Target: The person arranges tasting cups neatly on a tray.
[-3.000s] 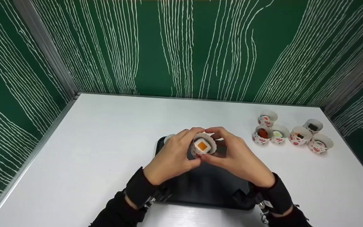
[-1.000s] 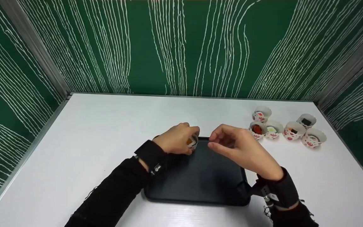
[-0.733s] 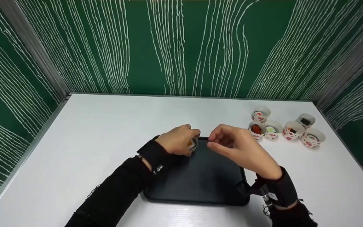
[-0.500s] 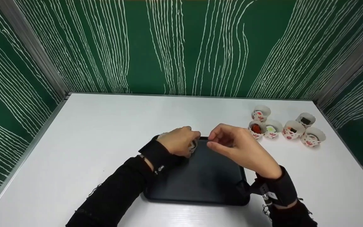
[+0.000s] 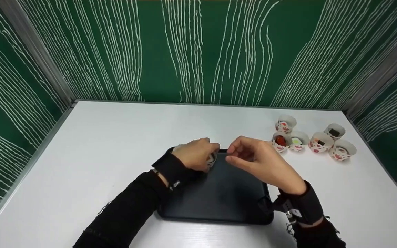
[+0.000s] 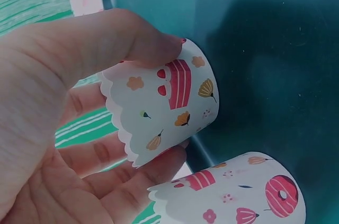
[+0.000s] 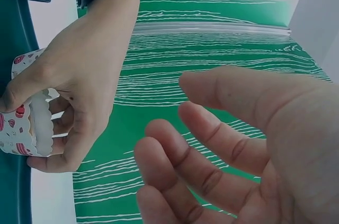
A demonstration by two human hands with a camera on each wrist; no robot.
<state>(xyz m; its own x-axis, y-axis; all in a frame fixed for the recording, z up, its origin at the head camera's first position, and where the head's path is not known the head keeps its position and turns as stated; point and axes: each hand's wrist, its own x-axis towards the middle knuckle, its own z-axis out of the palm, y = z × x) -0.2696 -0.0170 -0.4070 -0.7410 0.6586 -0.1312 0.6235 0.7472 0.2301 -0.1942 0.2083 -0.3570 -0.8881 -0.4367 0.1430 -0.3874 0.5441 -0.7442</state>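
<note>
My left hand (image 5: 195, 153) grips a paper baking cup (image 6: 151, 97) at the back edge of the black tray (image 5: 219, 193). The thumb presses one side and the fingers curl round the other. Printed cake slices and flowers decorate the cup's white wall; in the head view the hand covers most of it. A second printed paper cup (image 6: 238, 197) stands close beside it on the tray, mostly hidden under the hand from above. Over the tray's back right part hovers my right hand (image 5: 264, 162), fingers loosely bent and holding nothing.
At the back right of the white table (image 5: 115, 137) stand several paper cups holding sushi pieces, among them a cup with red topping (image 5: 280, 142) and a cup with a dark top (image 5: 334, 132). Green panels with white lines (image 5: 171, 51) wall the table in.
Three seconds ago both hands held the cup, an orange-centred sushi piece inside, above the tray. The left hand has since lowered it leftward; the right let go and moved right. Lately both are nearly still.
</note>
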